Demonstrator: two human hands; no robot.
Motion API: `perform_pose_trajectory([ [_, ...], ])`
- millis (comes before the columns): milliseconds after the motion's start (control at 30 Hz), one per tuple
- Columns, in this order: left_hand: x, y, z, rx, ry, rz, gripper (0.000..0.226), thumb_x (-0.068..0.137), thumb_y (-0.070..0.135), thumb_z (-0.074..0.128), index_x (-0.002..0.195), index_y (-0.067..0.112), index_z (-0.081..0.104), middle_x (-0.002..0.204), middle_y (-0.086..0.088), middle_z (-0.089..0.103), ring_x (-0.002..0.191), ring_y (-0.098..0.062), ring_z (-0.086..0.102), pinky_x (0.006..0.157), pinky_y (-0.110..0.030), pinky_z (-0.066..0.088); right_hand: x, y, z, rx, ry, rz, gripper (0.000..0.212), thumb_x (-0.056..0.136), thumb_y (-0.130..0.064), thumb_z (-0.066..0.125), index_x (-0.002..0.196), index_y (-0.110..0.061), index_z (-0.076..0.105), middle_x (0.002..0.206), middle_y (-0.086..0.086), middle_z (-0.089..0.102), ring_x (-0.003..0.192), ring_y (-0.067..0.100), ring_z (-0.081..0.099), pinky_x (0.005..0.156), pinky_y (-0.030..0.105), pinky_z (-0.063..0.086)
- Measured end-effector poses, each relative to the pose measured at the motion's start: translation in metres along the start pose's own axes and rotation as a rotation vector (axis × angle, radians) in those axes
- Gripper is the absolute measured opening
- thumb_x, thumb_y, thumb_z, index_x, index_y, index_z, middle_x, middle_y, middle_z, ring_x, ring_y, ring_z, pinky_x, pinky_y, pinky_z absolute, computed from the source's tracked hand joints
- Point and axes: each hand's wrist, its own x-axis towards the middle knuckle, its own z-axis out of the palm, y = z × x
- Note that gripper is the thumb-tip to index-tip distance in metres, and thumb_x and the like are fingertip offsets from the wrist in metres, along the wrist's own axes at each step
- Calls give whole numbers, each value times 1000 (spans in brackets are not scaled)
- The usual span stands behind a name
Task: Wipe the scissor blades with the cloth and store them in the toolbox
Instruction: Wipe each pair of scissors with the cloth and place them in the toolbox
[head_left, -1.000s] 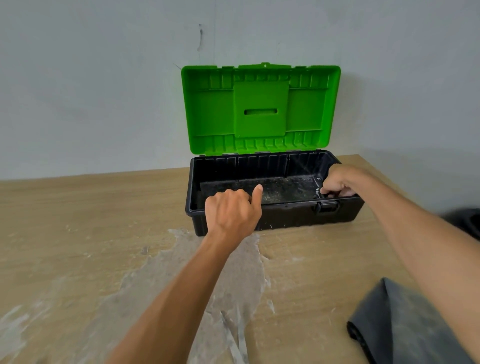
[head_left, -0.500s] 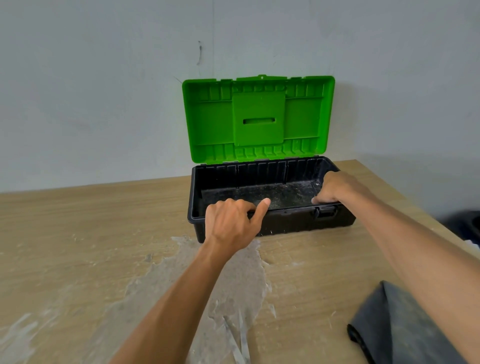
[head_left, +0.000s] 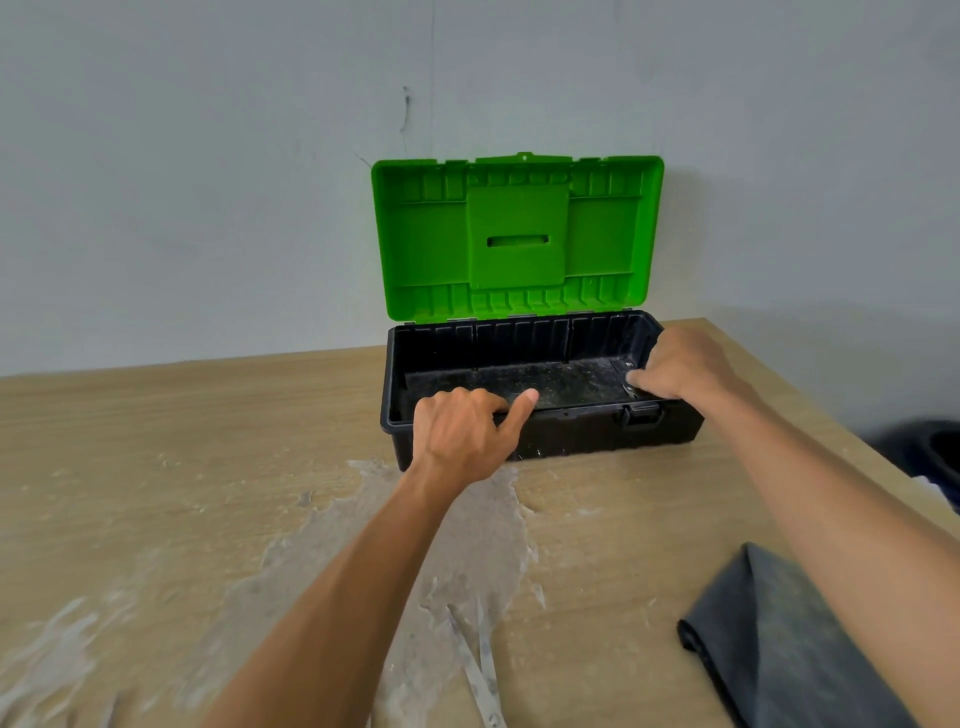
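Looking down from the head view, the black toolbox (head_left: 571, 439) sits at the back of the worktop (head_left: 156, 467), close to the wall, its green lid (head_left: 517, 239) standing upright and open. The left hand (head_left: 462, 431) has its fingers (head_left: 457, 402) curled over the front rim, and its thumb (head_left: 524, 402), which pointed upward a second ago, now lies slanted across that rim. The right hand (head_left: 680, 366) stays at the front right corner with its fingers curled tight at the rim. A small bright glint shows beside the fingertips, but I cannot tell whether it is something pinched or part of the box. The box itself seems hardly to have shifted against the pale smeared patch (head_left: 467, 545) in front of it, so the hands appear only to have settled and steadied it. What looks like the scissors (head_left: 475, 675) lies on the near worktop between the forearms, blades slightly parted, touched by neither hand. The dark grey cloth (head_left: 779, 654) lies folded to the right. I judge that the box is ready, while wiping and storing are both still to be done.
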Motion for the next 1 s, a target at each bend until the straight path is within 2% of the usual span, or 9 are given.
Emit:
perform_pose_trajectory([
  [133,-1,0,-5,-58,-46,19,67,96,69,25,81,24,72,66,0,67,68,-26,63,67,-35,39,-36,4,-4,162,54,-167,37,99,-37,68,93,-3,80,92,16,80,83,33,73,76,37,60],
  [233,-9,-4,-8,-121,-24,90,52,99,59,36,89,23,73,76,-2,73,76,-28,67,70,-36,45,-75,1,-7,216,121,-303,38,103,-37,62,129,-11,72,122,15,75,115,36,67,99,41,51],
  [300,-17,-9,-10,-194,17,122,38,97,50,48,104,23,74,90,-2,77,85,-28,69,78,-40,54,-101,-2,-9,239,171,-364,42,103,-38,62,137,-15,67,127,15,69,122,36,62,102,41,47],
  [400,-36,-18,-21,-313,115,105,47,90,37,61,131,14,62,109,-7,76,101,-28,69,87,-44,56,-148,-8,-12,322,176,-423,41,99,-41,66,133,-17,70,127,11,68,118,31,64,104,44,51],
  [533,-79,-19,-51,-441,183,62,51,90,33,65,135,12,58,116,-6,72,108,-21,66,97,-37,52,-215,-18,-21,346,20,-430,32,96,-41,70,121,-21,76,118,4,72,99,17,71,86,33,58],
  [600,-111,-16,-68,-519,47,4,42,90,38,66,126,15,64,106,-1,76,98,-13,69,89,-30,57,-247,-17,-20,292,-152,-435,29,98,-40,70,117,-20,76,109,-3,74,84,4,67,67,17,49],
  [700,-171,-10,-88,-456,-161,-27,32,88,48,67,100,19,74,93,6,76,81,-2,69,64,-4,48,-289,-11,-11,264,-289,-449,31,95,-45,71,112,-21,78,103,-6,77,79,-5,63,63,9,44],
  [800,-227,0,-97,-359,-297,-43,49,72,73,66,83,26,73,77,10,75,74,0,67,70,-21,57,-320,-5,-1,248,-337,-414,37,87,-56,76,106,-25,78,95,-10,77,81,-3,67,70,17,56],
  [1000,-271,25,-93,-54,-333,-80,71,64,81,63,108,25,67,95,9,71,112,-18,52,95,-36,43,-353,-2,19,227,-277,-337,46,78,-59,83,109,-26,75,89,-15,70,81,-4,63,65,13,48],
])
